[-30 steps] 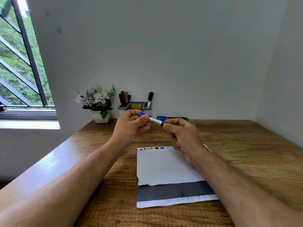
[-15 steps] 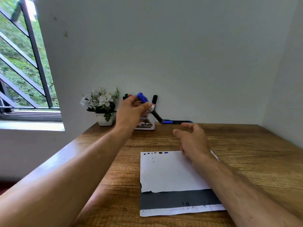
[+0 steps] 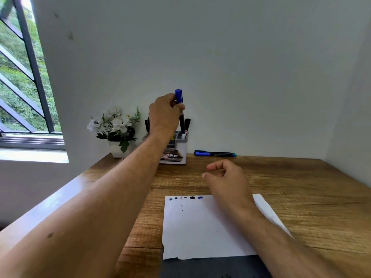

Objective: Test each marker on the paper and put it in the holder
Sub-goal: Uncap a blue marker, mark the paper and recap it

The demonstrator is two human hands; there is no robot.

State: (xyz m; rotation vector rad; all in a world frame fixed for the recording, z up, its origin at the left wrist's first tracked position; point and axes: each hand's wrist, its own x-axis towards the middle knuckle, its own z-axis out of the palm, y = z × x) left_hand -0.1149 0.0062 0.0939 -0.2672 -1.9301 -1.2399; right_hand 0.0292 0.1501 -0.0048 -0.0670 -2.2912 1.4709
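Blue-capped marker [image 3: 180, 109]: upright now, tilted half a second ago; tip entering right slot of holder [image 3: 176, 146], far side of table. Left hand [image 3: 165, 113] grips its upper barrel. Right hand [image 3: 225, 177]: loose, empty, above paper [image 3: 200, 227]. Remaining marker [image 3: 214, 153] lies right of holder, likely untested.

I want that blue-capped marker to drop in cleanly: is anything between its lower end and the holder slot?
Nothing visible. The left hand holds the blue-capped marker upright, its lower end at the holder opening, beside a black marker already standing there.
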